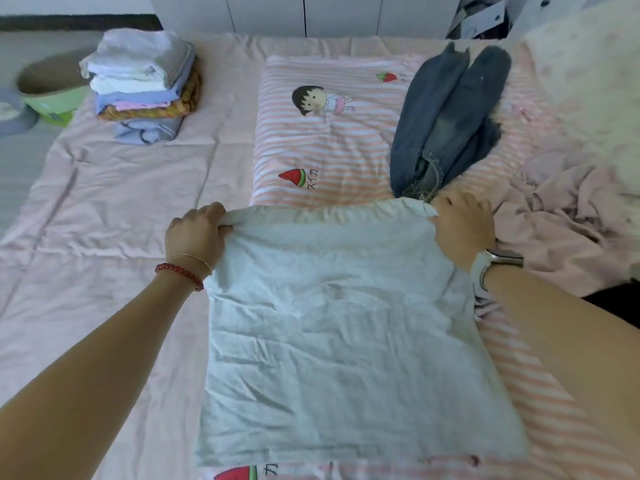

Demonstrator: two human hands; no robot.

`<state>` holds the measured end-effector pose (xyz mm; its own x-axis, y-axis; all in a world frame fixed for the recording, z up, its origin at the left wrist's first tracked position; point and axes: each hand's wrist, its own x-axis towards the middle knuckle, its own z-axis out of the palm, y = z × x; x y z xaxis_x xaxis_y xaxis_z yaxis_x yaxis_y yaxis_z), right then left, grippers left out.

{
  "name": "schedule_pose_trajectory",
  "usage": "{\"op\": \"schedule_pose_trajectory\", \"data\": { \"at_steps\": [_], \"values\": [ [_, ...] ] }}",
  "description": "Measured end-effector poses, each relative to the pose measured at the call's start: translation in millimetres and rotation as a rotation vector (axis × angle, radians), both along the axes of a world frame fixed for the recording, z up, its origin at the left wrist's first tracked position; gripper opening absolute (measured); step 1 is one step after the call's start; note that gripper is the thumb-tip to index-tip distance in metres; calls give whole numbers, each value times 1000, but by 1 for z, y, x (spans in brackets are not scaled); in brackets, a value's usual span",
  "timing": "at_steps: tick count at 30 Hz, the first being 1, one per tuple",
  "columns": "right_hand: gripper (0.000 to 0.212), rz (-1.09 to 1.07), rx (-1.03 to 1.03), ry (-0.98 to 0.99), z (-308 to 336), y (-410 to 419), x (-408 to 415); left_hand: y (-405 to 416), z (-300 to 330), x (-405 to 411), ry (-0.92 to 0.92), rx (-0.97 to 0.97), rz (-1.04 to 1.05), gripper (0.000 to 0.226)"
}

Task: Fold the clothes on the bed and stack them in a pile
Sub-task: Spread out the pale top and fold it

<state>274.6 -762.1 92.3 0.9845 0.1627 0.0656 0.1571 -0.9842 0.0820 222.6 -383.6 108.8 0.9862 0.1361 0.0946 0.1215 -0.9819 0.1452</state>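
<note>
A pale grey-white garment (332, 334) lies spread flat on the bed in front of me. My left hand (195, 237) grips its far left corner, fingers curled round the bunched cloth. My right hand (462, 225) holds the far right corner, fingers over the fabric edge. A pile of folded clothes (145, 84) stands at the far left of the bed. Blue jeans (450, 116) lie unfolded at the far right, just beyond my right hand.
A pink striped cartoon blanket (322, 143) lies under the garment on the pink bedsheet (104, 202). Crumpled pink cloth (568, 199) is heaped on the right. A green basket (48, 88) stands off the bed's left side. White wardrobe doors (311, 12) are behind.
</note>
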Motion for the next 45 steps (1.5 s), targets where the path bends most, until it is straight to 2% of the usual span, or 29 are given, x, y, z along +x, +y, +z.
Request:
{"op": "schedule_pose_trajectory", "data": {
  "at_steps": [3, 6, 9, 12, 16, 21, 23, 26, 28, 30, 33, 36, 38, 43, 45],
  "values": [
    [16, 34, 63, -53, -1, -7, -23, -1, -2, -17, -54, 8, -75, 10],
    [17, 101, 99, -55, -12, -19, -66, 3, -20, -63, -112, -8, -236, 11],
    [38, 196, 81, -49, -25, -30, -110, 6, -42, -111, -126, 7, -379, 24],
    [44, 279, 104, -14, -39, -41, -149, 5, -64, -153, -115, 24, -492, 25],
    [44, 305, 129, 35, -60, -56, -193, -1, -86, -203, -73, -64, -496, 29],
    [46, 230, 160, 116, -71, -58, -239, -10, -91, -248, 33, -114, -465, 29],
    [43, 192, 166, 137, -74, -56, -257, -13, -94, -259, 47, -106, -430, 28],
    [25, 166, 166, 142, -76, -58, -277, -12, -99, -275, 65, -101, -418, 28],
    [32, 147, 138, 171, -81, -62, -287, -11, -103, -287, 101, -99, -441, 24],
    [44, 105, 108, 269, -85, -63, -294, -11, -103, -294, 179, -91, -450, 24],
    [24, 43, 76, 302, -84, -57, -296, -16, -98, -291, 272, -74, -414, 30],
    [34, 101, 114, 222, -78, -39, -291, -37, -93, -276, 233, -115, -397, 30],
    [38, 158, 135, 204, -78, -14, -282, -65, -94, -261, 235, -101, -374, 38],
    [52, 210, 57, 330, -103, 42, -250, -127, -111, -220, 359, 3, -358, 55],
    [55, 125, 23, 362, -117, 32, -228, -119, -126, -202, 381, 48, -325, 58]
  ]
}}
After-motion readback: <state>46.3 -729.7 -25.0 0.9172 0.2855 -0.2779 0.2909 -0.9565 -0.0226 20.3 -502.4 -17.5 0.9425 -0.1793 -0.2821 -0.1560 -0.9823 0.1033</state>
